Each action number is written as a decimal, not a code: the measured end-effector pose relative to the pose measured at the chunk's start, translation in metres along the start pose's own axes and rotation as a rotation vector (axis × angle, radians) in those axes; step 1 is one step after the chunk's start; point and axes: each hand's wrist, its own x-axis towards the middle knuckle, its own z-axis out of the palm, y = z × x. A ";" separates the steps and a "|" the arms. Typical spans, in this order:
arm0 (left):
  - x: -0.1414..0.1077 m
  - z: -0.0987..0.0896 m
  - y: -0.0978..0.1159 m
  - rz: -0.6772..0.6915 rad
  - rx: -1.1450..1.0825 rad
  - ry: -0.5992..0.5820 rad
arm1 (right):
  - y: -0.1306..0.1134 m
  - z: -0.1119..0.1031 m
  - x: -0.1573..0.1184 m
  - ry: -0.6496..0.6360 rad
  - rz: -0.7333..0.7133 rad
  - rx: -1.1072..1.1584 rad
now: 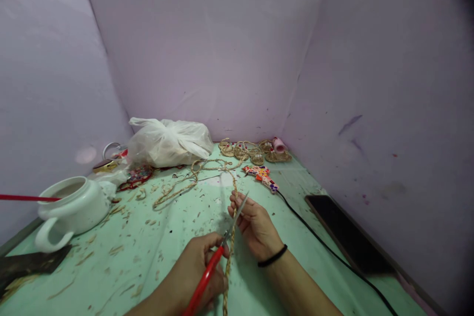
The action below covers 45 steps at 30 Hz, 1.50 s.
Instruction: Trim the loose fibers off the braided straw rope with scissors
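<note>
My left hand (198, 269) is closed round the red handle of a pair of scissors (207, 279), whose blades point up and to the right. Those blades lie along a braided straw cord (230, 252) and reach in front of my right fingers. With a black band at its wrist, my right hand (255, 227) pinches the cord between thumb and fingertips. Below, the cord runs past my left hand to the bottom edge; beyond my right fingers it continues in loose loops on the green table cover (148, 261). Whether the scissor blades are parted is hard to make out.
A glue gun (261, 177) wrapped in patterned tape trails a black cable. Behind it are coiled straw pieces (240, 150) and a pink spool (278, 145). A dark phone (346, 234) lies right. Left stand a white teapot (74, 207) and a plastic bag (170, 143); straw scraps are scattered about.
</note>
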 end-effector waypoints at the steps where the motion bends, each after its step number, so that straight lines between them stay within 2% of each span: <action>1: 0.000 0.001 -0.002 0.009 0.022 -0.021 | 0.000 0.000 0.000 0.007 -0.012 -0.007; 7: -0.003 -0.001 -0.003 0.160 0.064 -0.135 | 0.003 -0.001 0.000 -0.003 -0.070 -0.084; 10: -0.006 -0.001 0.002 0.153 0.060 -0.177 | 0.003 -0.001 0.002 -0.018 -0.020 -0.077; 13: -0.008 0.001 0.003 0.144 0.031 -0.254 | 0.002 -0.002 0.006 0.037 -0.001 -0.053; 22: -0.019 -0.002 0.013 0.121 0.157 -0.336 | -0.001 -0.002 0.002 0.048 -0.061 -0.130; 26: -0.021 -0.008 0.021 0.187 0.224 -0.370 | -0.004 -0.003 0.003 0.074 -0.100 -0.207; 28: -0.020 -0.014 0.022 0.268 0.293 -0.292 | -0.005 -0.004 0.003 0.076 -0.124 -0.226; 31: -0.017 -0.026 0.022 0.372 0.466 -0.015 | -0.007 -0.003 0.003 0.066 -0.166 -0.245; 34: -0.008 -0.039 0.019 0.357 0.726 0.236 | -0.009 -0.003 0.001 0.093 -0.200 -0.289; 36: -0.001 -0.044 0.016 0.304 0.931 0.357 | -0.010 -0.003 0.000 0.114 -0.232 -0.340; 38: 0.005 -0.047 0.013 0.241 1.109 0.423 | -0.010 -0.003 0.000 0.136 -0.259 -0.385; 40: 0.010 -0.047 0.010 0.203 1.230 0.437 | -0.010 -0.003 0.001 0.154 -0.273 -0.416; 45: 0.012 -0.047 0.006 0.231 1.328 0.432 | -0.007 -0.002 -0.001 0.159 -0.284 -0.446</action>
